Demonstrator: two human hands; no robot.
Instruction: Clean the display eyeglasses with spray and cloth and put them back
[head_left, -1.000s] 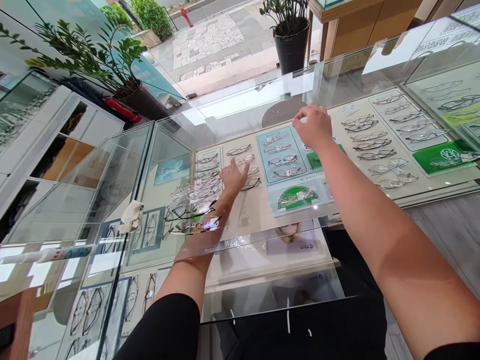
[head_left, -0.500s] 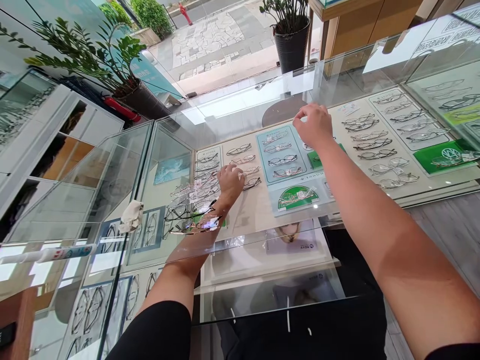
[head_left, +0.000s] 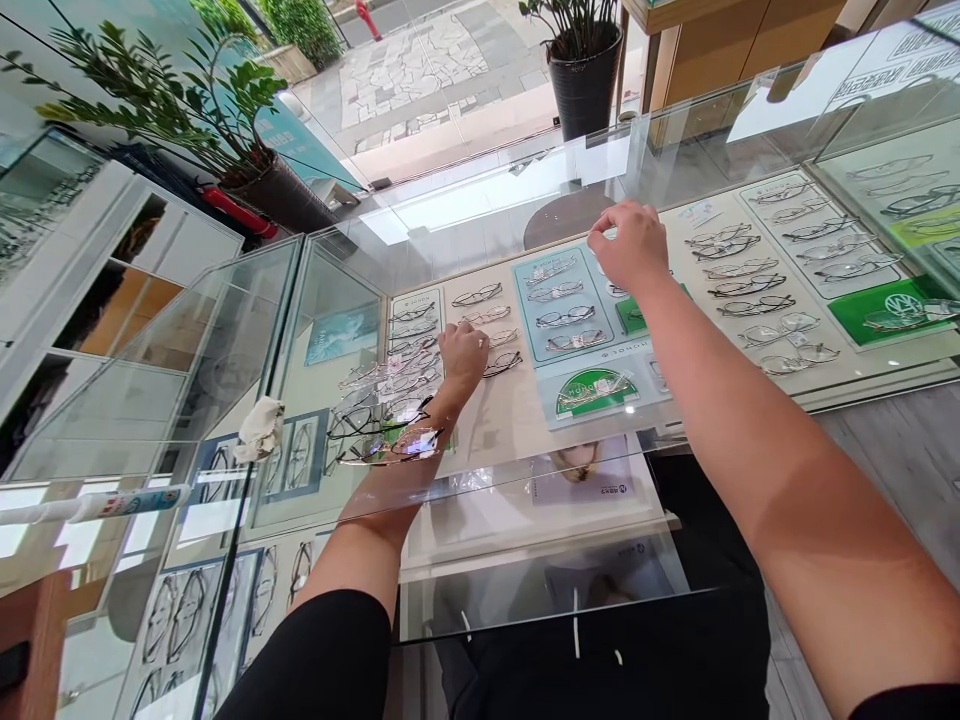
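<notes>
My left hand (head_left: 463,355) reaches into the glass display case with fingers curled at the left end of a thin-rimmed pair of eyeglasses (head_left: 501,338). Its fingertips are partly hidden and seem closed on that frame. Dark eyeglasses (head_left: 502,364) lie just below it, and others lie above in the same column. My right hand (head_left: 632,248) is over the right edge of a light-blue display board (head_left: 531,325), thumb and forefinger pinched in a ring. Whatever it holds is too small or hidden to make out. On the board lie several eyeglasses (head_left: 565,317).
Several eyeglasses (head_left: 386,447) rest on the glass top by my left forearm. A crumpled white cloth (head_left: 259,428) and a white tube (head_left: 97,505) lie on the glass at left. More eyeglasses (head_left: 752,306) fill columns at right. Potted plants (head_left: 585,85) stand beyond the case.
My left hand has shifted very slightly, and the view has tilted a little. My right hand keeps nearly the same place and its pinched shape. The eyeglasses stay where they were.
</notes>
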